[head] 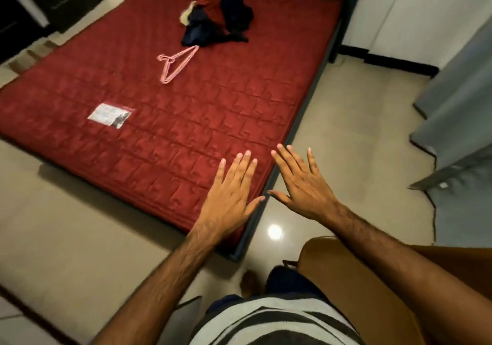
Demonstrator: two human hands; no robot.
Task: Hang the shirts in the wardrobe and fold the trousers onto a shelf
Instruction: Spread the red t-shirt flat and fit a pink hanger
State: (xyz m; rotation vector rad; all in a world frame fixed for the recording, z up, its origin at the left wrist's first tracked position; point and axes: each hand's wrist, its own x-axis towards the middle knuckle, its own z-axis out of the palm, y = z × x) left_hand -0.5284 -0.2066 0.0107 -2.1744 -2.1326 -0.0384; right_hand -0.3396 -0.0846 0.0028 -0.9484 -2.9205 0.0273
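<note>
Head view, query: where does the clothes pile (218, 19) lie?
Reply: far across the bed (186, 136), well beyond both grips; hangers (177, 63) lie just before it, long axis slanting away.
Query: grip state?
Reply: left hand (229, 198) and right hand (300, 184) splayed flat, holding nothing; neither is clearly nearer.

A red quilted mattress (186, 110) fills a dark bed frame (298, 128) on a pale tiled floor (354, 120). A clear plastic packet (110, 115) lies near the mattress's left edge. A grey curtain (458, 110) hangs at right, beside a brown chair (346, 278).
</note>
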